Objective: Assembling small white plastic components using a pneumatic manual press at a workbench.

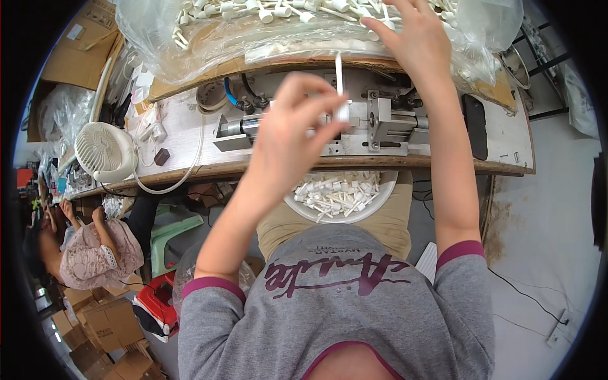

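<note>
My left hand (294,130) is shut on a small white plastic part with a thin upright stem (339,88), holding it at the metal press fixture (380,123) on the wooden bench. My right hand (411,38) reaches forward into a clear plastic bag (209,38) full of several white stemmed parts, its fingers spread among them; whether it holds one I cannot tell. A white bowl (373,208) of several finished white parts rests on my lap below the bench edge.
A small white fan (101,151) stands at the bench's left end, with a white cable and small clutter beside it. A black flat object (475,126) lies right of the fixture. Another person (88,244) sits at lower left near cardboard boxes and a green stool.
</note>
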`<state>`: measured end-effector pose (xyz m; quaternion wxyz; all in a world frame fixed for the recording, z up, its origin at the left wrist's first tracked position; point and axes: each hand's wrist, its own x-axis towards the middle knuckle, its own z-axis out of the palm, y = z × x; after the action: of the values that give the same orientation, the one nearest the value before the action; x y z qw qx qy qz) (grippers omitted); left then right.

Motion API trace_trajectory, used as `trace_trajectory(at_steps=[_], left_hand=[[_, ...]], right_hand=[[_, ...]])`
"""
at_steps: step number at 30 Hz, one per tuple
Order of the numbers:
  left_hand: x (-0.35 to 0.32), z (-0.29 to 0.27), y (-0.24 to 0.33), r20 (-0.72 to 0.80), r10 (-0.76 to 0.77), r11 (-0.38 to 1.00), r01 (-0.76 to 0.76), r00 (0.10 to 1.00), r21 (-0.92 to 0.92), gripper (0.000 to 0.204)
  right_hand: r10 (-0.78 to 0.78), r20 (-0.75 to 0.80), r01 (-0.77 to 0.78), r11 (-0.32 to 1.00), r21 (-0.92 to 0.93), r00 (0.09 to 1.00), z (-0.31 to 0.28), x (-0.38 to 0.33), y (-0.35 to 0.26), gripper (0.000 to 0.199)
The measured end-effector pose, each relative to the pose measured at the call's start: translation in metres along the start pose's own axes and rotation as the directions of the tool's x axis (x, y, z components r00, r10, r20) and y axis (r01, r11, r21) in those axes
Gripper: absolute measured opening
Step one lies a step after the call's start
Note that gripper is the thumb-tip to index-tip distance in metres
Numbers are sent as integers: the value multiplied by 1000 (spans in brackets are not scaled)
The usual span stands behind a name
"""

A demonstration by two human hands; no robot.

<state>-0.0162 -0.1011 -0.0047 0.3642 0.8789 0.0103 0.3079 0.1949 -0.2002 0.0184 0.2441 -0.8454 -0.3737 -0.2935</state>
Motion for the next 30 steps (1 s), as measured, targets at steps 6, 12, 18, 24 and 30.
trace_trajectory(at_steps=[6,12,18,24,30], left_hand=[[-67,29,-21,110,70,930,-105,991,354,29],[-72,43,-31,185,73,853,-157,980,498,29],[-74,47,-44,135,46,831,-112,990,544,30],[-72,76,-50,264,42,822,-183,964,539,14],[-65,40,-23,3,-42,978,40,999,206,45]], right_hand=[[87,230,-114,988,107,969,4,5,-14,30],[45,147,-89,948,307,988,6,-5,-3,28],[42,176,-112,905,410,984,22,-5,28,35],[315,152,-323,609,725,937,20,-6,73,38],[322,147,-292,466,835,935,5,-11,23,35]])
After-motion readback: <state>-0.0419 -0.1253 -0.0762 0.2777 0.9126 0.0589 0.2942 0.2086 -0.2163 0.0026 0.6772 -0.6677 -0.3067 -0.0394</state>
